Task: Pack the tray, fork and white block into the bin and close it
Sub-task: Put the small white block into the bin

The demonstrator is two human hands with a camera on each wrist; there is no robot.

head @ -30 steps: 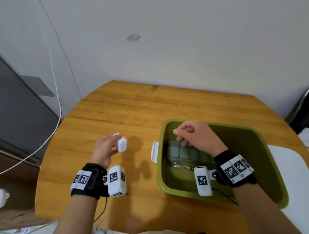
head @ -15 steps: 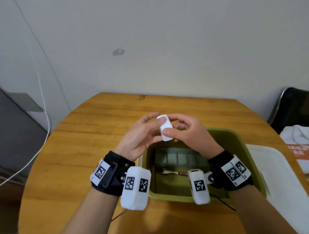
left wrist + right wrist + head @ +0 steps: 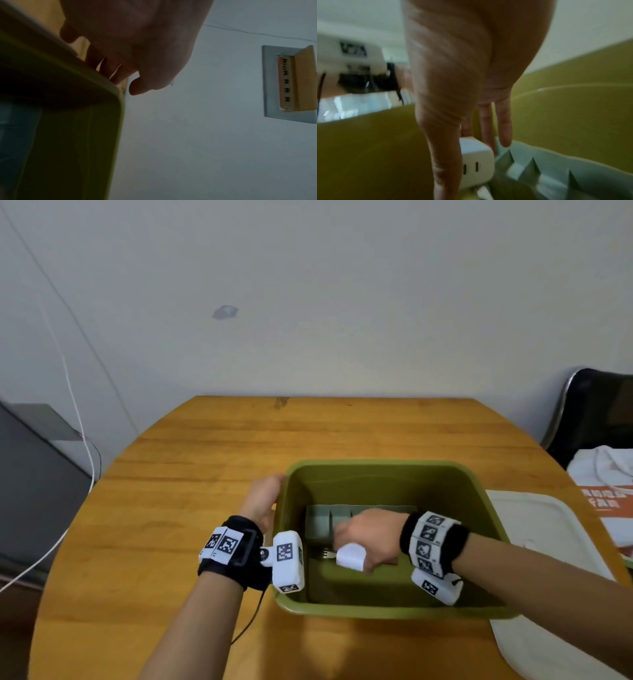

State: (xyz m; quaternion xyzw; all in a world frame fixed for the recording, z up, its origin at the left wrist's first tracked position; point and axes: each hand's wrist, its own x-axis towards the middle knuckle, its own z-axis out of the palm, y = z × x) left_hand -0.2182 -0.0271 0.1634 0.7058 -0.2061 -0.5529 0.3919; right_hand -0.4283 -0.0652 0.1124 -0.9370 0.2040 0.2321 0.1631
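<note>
The olive green bin [image 3: 376, 464] stands open on the wooden table [image 3: 222, 474]. A grey-green divided tray [image 3: 318, 523] lies on its floor against the far side. The fork [image 3: 328, 553] lies in front of the tray, mostly hidden by my right hand. My right hand [image 3: 356, 537] is down inside the bin and pinches the white block [image 3: 350, 557] just above the floor. In the right wrist view the block [image 3: 476, 166] sits against the tray's [image 3: 539, 175] near edge. My left hand [image 3: 265, 494] is outside the bin, its fingers [image 3: 106, 67] curled at the left rim [image 3: 118, 108].
The bin's white lid [image 3: 534, 542] lies flat on the table right of the bin, reaching the front edge. A dark chair [image 3: 596, 419] with white cloth and a printed sheet stands at the far right. A white cable [image 3: 73, 392] hangs down the wall on the left.
The white block went from my left hand to my right hand above the bin. My right hand then lowered it inside, while my left hand moved to the bin's left rim.
</note>
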